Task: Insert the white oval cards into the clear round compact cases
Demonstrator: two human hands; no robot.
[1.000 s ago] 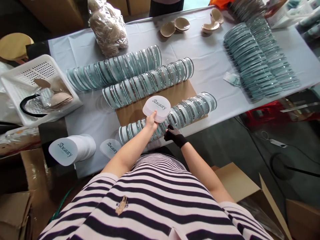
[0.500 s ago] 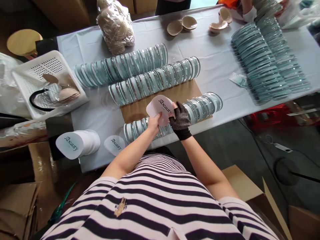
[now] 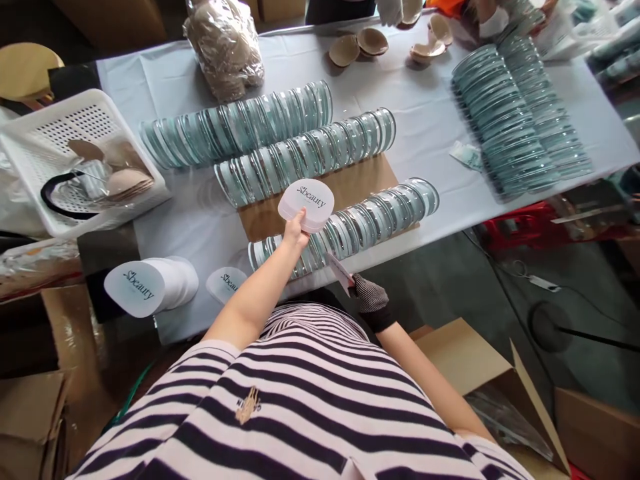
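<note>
My bare left hand point(image 3: 296, 230) grips a small stack of white printed cards point(image 3: 307, 202) with rounded corners and the word "Sbeauty" on top, held above the nearest row. In a dark knit glove, my right hand point(image 3: 369, 297) pinches one single card point(image 3: 341, 273), tilted nearly edge-on, at the near edge of the table. Under and beside both hands runs the front row of clear round containers with pale inserts point(image 3: 385, 220), packed on edge. A second row point(image 3: 310, 153) lies behind it, partly on a brown cardboard sheet point(image 3: 357, 179).
At the left are a stack of white cards point(image 3: 135, 288), one loose card point(image 3: 225, 283) and a white basket point(image 3: 85, 113). A bag of beige cups point(image 3: 225, 50) stands behind a third row point(image 3: 235, 127). More containers point(image 3: 500, 120) lie at right, near another person's gloved hand point(image 3: 495, 23).
My right hand has drawn away from the stack, down towards me, with one card. My left hand keeps the stack, slightly left of before. A gloved hand has appeared at the far edge.
</note>
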